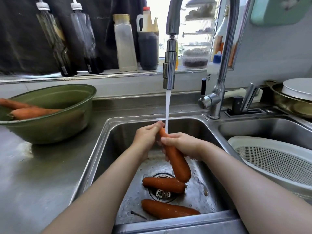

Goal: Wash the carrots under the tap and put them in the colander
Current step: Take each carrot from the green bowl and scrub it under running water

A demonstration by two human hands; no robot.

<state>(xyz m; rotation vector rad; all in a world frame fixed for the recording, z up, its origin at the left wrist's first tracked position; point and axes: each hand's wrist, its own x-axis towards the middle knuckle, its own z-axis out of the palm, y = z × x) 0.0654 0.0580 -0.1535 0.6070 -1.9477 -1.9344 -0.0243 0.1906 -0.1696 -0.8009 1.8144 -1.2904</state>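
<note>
Water runs from the tap [169,71] onto the thin end of a large carrot [177,161] held slanted over the left sink [118,130]. My left hand [148,135] grips its thin upper end. My right hand [184,146] wraps around its middle. Two more carrots lie on the sink floor, one across the drain [163,184] and one near the front wall [167,210]. The white colander [270,159] sits at the right over the second sink; what I see of it holds nothing. Two carrots [30,112] rest in a green bowl [55,125] on the left counter.
Bottles of sauce and oil [148,48] stand along the window ledge behind the tap. A knife block [243,105] and a metal pan with a white plate [293,97] sit at the right rear. A small dark stem piece [137,214] lies in the sink.
</note>
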